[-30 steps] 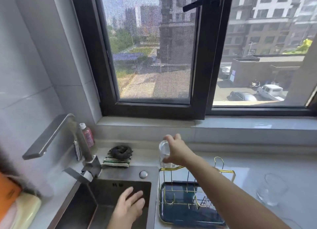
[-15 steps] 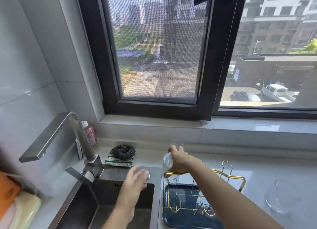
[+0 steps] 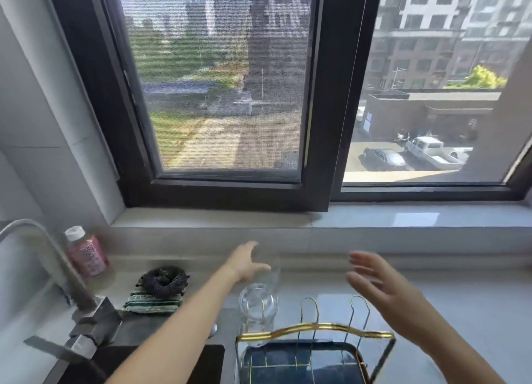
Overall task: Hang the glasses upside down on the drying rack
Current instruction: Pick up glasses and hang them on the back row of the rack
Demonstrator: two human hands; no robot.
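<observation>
A clear glass [image 3: 257,311] hangs upside down on the far-left prong of the gold wire drying rack [image 3: 316,326], which stands on a dark blue tray. Just behind it a second clear glass [image 3: 272,271] stands on the counter, faint and blurred. My left hand [image 3: 244,264] reaches over the sink corner to that glass's left side with thumb and fingers apart; whether it touches the glass I cannot tell. Above the rack's right end hovers my right hand [image 3: 374,285], with fingers spread and nothing in it.
A steel sink [image 3: 161,363] with a faucet [image 3: 57,271] lies at the left. A pink bottle [image 3: 86,254] and a black scrubber [image 3: 164,280] on a green cloth stand behind it. The window sill [image 3: 374,219] runs along the back.
My right hand let go of the glass on the rack's left prong and drew away to the right. My left hand rose from the sink edge to the glass behind the rack.
</observation>
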